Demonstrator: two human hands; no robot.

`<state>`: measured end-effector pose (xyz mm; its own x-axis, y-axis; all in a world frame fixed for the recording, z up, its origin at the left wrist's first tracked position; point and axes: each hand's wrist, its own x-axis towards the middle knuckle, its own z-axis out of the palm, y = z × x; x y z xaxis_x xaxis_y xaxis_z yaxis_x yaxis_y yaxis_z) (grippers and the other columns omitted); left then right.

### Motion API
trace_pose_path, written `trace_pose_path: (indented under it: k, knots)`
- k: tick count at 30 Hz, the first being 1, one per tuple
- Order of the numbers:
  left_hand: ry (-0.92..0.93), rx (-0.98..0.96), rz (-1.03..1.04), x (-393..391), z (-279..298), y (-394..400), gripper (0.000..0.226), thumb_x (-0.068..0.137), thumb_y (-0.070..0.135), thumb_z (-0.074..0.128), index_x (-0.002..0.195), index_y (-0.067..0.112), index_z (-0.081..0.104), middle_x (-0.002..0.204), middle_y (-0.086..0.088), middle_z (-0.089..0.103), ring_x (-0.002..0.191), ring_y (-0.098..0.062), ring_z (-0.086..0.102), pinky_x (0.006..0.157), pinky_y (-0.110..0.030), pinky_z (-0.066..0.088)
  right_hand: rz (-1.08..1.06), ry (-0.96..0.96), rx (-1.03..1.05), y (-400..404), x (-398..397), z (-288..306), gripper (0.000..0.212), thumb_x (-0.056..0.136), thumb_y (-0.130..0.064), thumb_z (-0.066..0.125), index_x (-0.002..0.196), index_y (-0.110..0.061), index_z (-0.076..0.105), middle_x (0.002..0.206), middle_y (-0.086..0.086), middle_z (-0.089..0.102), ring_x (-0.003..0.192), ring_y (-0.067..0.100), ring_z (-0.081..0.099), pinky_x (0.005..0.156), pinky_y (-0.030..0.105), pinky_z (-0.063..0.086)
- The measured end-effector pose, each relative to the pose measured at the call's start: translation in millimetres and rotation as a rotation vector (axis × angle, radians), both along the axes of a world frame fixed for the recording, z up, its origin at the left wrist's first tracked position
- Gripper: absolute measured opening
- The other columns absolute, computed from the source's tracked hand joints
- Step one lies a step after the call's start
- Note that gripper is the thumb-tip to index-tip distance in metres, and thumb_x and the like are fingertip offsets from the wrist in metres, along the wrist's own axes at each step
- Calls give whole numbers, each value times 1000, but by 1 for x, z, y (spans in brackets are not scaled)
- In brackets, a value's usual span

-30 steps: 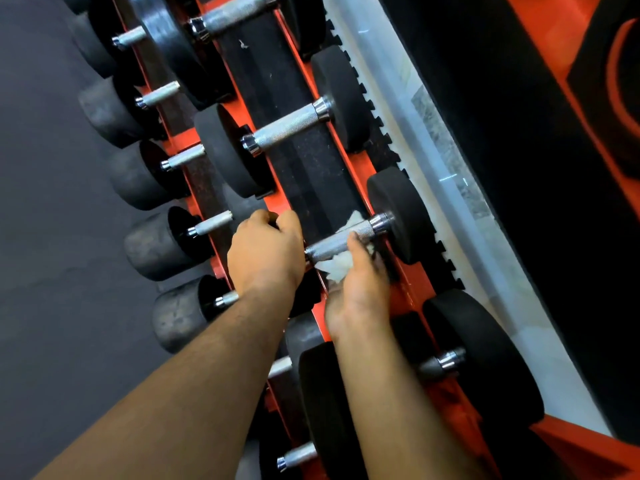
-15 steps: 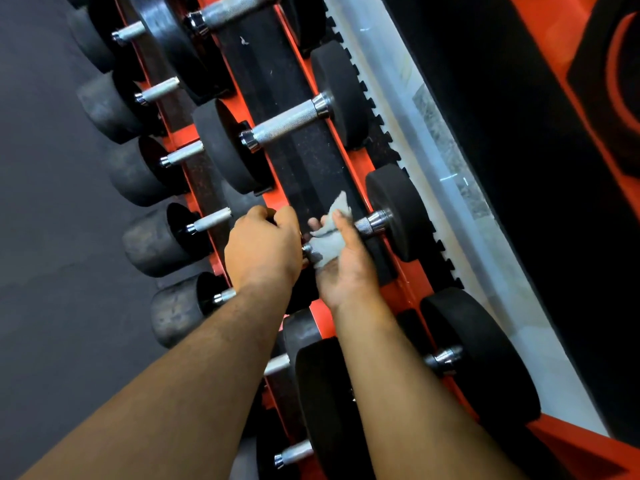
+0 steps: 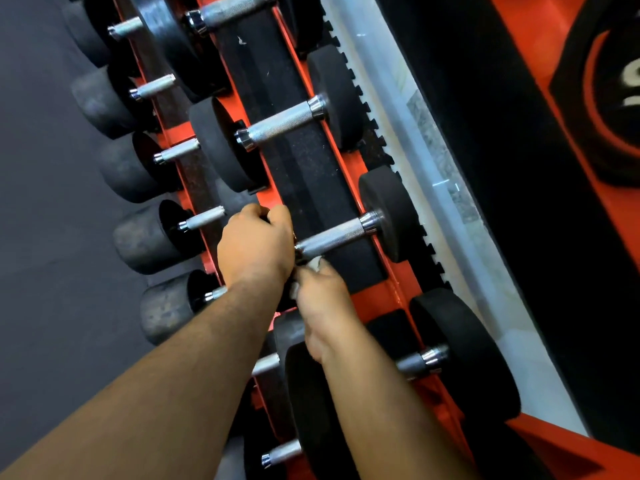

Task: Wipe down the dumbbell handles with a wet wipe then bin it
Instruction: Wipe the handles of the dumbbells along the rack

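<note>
The left hand (image 3: 255, 249) curled over the near head of one dumbbell, whose knurled handle (image 3: 331, 237) ran bare just right of it. Directly below, the right hand (image 3: 322, 299) pinched one crumpled wet wipe (image 3: 314, 263), touching that handle's near end

Left arm: bare forearm reaches in from the lower left, wrist straight
Left hand (image 3: 256, 247): knuckles up; fingers curled over the near end of a dumbbell
Right arm: bare forearm rises from the bottom centre; it lies just beside the left
Right hand (image 3: 323, 299): fingers curled, pinching a wet wipe (image 3: 316, 263); touching the left wrist
</note>
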<state>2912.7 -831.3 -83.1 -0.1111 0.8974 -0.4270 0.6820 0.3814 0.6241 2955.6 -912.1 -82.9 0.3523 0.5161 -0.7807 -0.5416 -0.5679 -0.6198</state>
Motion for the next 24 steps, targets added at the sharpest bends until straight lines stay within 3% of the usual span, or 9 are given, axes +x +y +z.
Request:
trace_pose_path:
  k: [4, 7, 9, 11, 14, 17, 20, 22, 24]
  knots:
    - [-6, -1, -1, -1, 0, 0, 34, 92, 41, 42, 83, 17, 65, 89, -6, 68, 88, -32, 61, 80, -39, 49, 137, -176, -29, -21, 16, 16, 25, 94, -5, 50, 101, -18, 72, 98, 15, 74, 83, 25, 67, 71, 35, 52]
    - [-13, -23, 10, -1, -1, 0, 33, 92, 41, 43, 86, 19, 66, 90, -4, 67, 87, -29, 59, 76, -36, 44, 208, -673, 17, -19, 32, 27, 47, 93, -1, 49, 132, -25, 64, 125, 3, 68, 106, 15, 64, 90, 26, 50]
    - [-13, -29, 8, -1, -2, 1, 33, 92, 42, 43, 88, 19, 67, 93, -5, 68, 88, -29, 58, 77, -35, 43, 434, -1123, 50, -16, 38, 28, 59, 92, -1, 50, 147, -23, 48, 148, 1, 51, 136, 17, 45, 111, 26, 37]
    - [-19, -24, 5, -1, -2, 1, 33, 92, 42, 43, 88, 19, 66, 94, -5, 69, 89, -30, 59, 77, -36, 44, 859, -1472, -8, -9, 45, 16, 68, 89, -6, 39, 155, -20, 32, 163, 5, 26, 153, 27, 12, 123, 42, 17]
    - [-12, -13, 1, -1, -3, 1, 31, 93, 41, 44, 87, 20, 66, 92, -4, 67, 85, -28, 57, 74, -34, 39, 1236, -1544, -178, -4, 36, -9, 65, 91, -9, 26, 156, -13, 23, 164, 12, 19, 154, 33, -9, 121, 61, -2]
    - [-12, -22, 5, -2, -3, 1, 31, 93, 41, 45, 88, 20, 67, 93, -3, 67, 85, -27, 56, 75, -34, 40, 1465, -1592, -124, 3, 27, -18, 56, 93, -13, 28, 147, -9, 39, 146, 10, 41, 153, 33, 10, 120, 61, -5]
    - [-29, -29, 4, -2, -3, 2, 33, 93, 42, 44, 92, 19, 68, 100, -6, 69, 92, -29, 60, 81, -37, 48, 1545, -1624, -61, 29, 35, -18, 47, 97, -15, 34, 141, -11, 49, 121, 2, 58, 129, 22, 45, 123, 52, -4]
    - [-30, -36, 1, -2, -3, 3, 33, 93, 42, 44, 92, 19, 68, 100, -6, 69, 91, -29, 59, 79, -36, 45, 1577, -1636, -39, 37, 36, -18, 45, 96, -18, 39, 139, -14, 51, 112, 1, 61, 115, 22, 51, 122, 55, -3]
    - [-29, -36, 0, -1, -3, 1, 32, 92, 43, 43, 90, 20, 67, 98, -6, 68, 91, -30, 60, 79, -37, 46, 1621, -1690, -63, 19, 35, -19, 47, 93, -15, 42, 139, -12, 51, 115, 5, 57, 117, 28, 49, 121, 62, -1]
